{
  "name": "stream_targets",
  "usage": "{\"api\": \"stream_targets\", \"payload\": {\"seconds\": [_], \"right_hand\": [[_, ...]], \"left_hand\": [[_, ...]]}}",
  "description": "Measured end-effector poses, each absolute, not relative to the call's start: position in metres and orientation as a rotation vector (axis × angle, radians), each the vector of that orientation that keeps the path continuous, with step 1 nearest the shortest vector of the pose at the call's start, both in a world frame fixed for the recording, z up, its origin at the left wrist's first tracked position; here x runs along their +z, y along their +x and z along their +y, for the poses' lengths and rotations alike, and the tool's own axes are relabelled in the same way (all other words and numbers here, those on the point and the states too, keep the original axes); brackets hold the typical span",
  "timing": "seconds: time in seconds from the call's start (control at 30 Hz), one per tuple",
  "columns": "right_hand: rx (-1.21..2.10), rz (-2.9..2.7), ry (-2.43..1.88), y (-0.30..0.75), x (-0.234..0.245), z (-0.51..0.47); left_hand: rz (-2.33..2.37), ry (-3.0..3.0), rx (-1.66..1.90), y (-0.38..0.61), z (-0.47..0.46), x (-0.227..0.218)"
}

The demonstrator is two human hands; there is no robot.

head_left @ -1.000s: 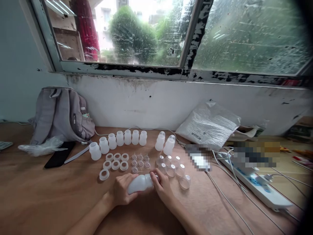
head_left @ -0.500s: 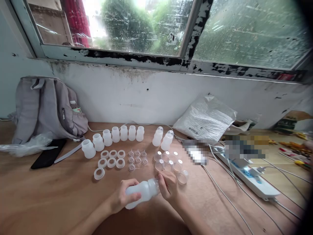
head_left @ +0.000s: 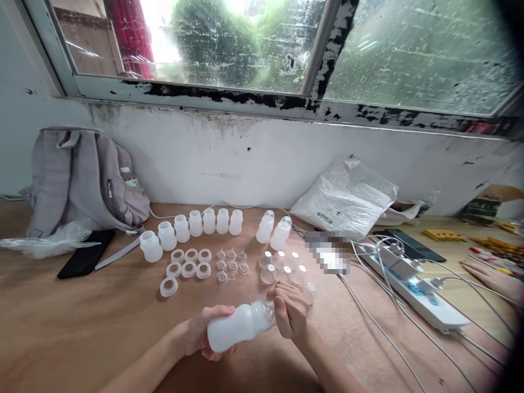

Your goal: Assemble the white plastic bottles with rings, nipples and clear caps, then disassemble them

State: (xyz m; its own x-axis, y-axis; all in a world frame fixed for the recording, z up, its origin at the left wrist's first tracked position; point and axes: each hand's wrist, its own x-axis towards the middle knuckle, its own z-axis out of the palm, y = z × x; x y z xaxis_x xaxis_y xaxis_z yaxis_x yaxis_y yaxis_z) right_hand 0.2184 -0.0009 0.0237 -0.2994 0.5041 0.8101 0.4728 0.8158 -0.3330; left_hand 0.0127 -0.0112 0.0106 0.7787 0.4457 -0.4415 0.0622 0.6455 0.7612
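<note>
In front of me a white translucent baby bottle lies tilted, its neck toward the right. My left hand is wrapped around its base end. A clear nipple sits at the bottle's neck, and my right hand is closed at its tip; the fingers partly hide it. Beyond my hands lie several white collar rings, several clear nipples and several clear dome caps. Several open bottles stand in a curved row behind. Two capped bottles stand to their right.
A grey backpack, a plastic bag and a black phone are at left. A silver mailer leans on the wall. At right are a power strip, cables, and another person's hand.
My left hand has shifted its grip, and the bottle now shows more of its side. My right hand has turned slightly at the nipple. Another person's hand has appeared at the far right.
</note>
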Motion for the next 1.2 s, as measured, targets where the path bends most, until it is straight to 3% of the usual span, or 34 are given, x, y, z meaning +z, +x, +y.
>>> {"api": "stream_targets", "payload": {"seconds": [0.4,0.63,1.2], "right_hand": [[0.039,-1.571,-1.557,0.274,0.047,0.028],[0.167,-1.842,-1.785,0.289,0.054,0.033],[0.345,-2.088,-1.649,0.291,0.030,0.023]], "left_hand": [[1.136,2.459,0.921,-0.013,-0.001,-0.007],[1.101,2.605,0.931,-0.007,-0.006,-0.009],[1.090,2.611,0.927,-0.003,-0.010,-0.007]]}}
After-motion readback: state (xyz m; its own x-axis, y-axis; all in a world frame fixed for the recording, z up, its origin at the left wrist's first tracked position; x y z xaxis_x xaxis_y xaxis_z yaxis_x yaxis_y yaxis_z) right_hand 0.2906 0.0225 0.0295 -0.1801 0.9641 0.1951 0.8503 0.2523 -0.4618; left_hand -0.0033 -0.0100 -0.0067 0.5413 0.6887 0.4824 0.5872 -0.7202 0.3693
